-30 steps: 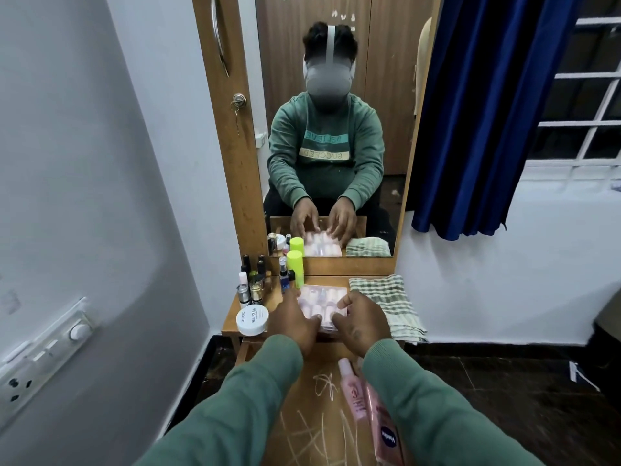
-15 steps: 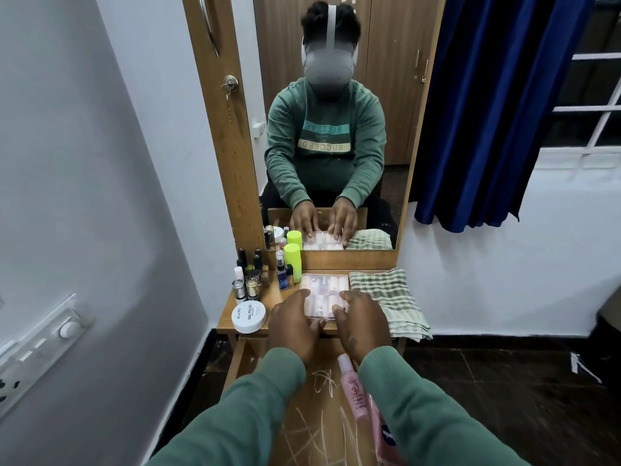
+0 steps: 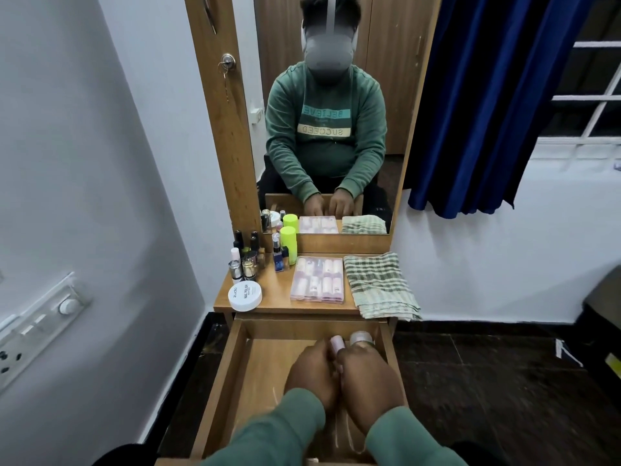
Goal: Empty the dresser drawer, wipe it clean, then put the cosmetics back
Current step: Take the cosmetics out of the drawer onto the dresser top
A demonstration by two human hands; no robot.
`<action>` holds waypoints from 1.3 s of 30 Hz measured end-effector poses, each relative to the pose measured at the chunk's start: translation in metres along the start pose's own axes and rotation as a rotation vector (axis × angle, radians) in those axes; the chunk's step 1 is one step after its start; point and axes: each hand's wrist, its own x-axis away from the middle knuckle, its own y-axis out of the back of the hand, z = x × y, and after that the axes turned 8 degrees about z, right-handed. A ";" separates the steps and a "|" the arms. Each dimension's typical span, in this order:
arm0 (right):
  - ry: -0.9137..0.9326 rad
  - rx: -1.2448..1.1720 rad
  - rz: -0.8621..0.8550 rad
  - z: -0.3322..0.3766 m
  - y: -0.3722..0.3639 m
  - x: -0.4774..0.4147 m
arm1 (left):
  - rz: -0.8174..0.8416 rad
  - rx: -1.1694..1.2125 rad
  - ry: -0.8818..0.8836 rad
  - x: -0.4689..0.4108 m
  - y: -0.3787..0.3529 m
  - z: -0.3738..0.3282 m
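In the open drawer [image 3: 235, 364] our left hand [image 3: 311, 375] and right hand [image 3: 369, 381] each close their grip round the pink bottles [image 3: 336, 344]. The caps stick out just beyond our fingers, near the drawer's far right corner.

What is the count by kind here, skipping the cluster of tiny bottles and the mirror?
White jar: 1
Clear nail case: 1
Checked cloth: 1
Neon green bottle: 1
Pink bottles in the drawer: 2
Total: 6
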 end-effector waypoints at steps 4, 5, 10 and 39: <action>0.004 0.300 0.126 0.003 -0.007 0.001 | 0.059 -0.042 0.102 -0.001 -0.004 0.005; 0.007 0.341 0.169 0.004 -0.009 0.001 | 0.059 -0.032 0.119 0.000 -0.004 0.005; -0.018 0.261 0.278 0.002 -0.010 -0.003 | 0.077 0.095 0.162 -0.002 -0.007 0.010; -0.017 -0.492 -0.171 0.062 0.045 -0.054 | -0.348 0.539 -0.025 0.008 0.086 -0.008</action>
